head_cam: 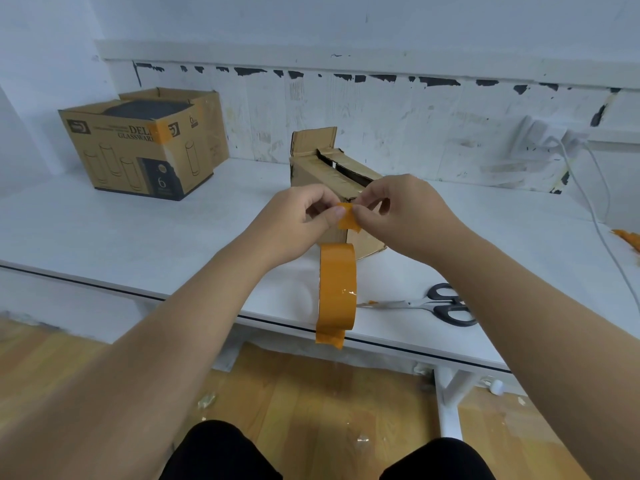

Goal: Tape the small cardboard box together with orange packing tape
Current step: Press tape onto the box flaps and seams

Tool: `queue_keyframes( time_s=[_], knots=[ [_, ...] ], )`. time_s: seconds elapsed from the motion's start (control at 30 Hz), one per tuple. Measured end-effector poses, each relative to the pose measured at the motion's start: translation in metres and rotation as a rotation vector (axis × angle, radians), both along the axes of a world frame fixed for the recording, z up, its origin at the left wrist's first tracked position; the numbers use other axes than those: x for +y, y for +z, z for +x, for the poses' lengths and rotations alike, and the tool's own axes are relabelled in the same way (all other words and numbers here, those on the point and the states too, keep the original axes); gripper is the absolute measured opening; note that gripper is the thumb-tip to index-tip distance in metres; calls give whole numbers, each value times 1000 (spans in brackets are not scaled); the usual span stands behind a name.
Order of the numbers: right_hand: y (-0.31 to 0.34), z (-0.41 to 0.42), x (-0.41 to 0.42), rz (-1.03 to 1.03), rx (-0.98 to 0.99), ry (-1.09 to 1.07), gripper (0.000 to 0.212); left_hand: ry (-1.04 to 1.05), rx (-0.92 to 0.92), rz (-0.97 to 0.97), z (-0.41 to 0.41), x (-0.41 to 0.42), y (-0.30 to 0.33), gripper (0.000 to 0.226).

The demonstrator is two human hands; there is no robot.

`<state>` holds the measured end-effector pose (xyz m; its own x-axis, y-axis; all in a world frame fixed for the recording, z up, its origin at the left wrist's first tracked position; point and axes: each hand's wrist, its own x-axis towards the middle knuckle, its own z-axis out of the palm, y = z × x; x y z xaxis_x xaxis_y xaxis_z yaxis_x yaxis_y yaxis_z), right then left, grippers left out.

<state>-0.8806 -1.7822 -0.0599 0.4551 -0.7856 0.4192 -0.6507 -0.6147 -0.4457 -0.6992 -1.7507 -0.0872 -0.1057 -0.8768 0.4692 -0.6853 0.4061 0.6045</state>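
On white table [173, 237], hands [349, 216] pinching orange tape strip [347, 220]

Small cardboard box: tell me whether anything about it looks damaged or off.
Yes. The small cardboard box has a ragged torn gap along its top seam, and one flap stands up at the far end. It isn't taped shut yet; both hands hold an orange tape piece in front.

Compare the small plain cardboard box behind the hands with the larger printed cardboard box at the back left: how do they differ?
The small plain brown cardboard box is unprinted; the larger printed cardboard box shows glassware drawings and lettering. The small box's top seam gapes with one flap standing up; the larger box's top is open with something dark inside. The larger box already carries a strip of orange tape; no tape is visible on the small box. Both sit on the white table.
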Motion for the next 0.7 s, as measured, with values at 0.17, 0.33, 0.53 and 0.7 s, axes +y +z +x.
queue_keyframes(
  time_s=[0.17,0.33,0.53,0.7],
  knots=[
    [-7,-2,-5,-218,53,-69,15,28,-16,-10,1,-6,-2,4],
    [-12,0,-12,-189,87,-44,12,45,-15,20,0,-14,-9,3],
    [-9,0,-19,-177,57,-40,12,55,-4,8,-1,-21,-13,5],
    [-11,2,-19,-191,59,-25,13,19,5,22,4,-22,-15,9]
  ],
)
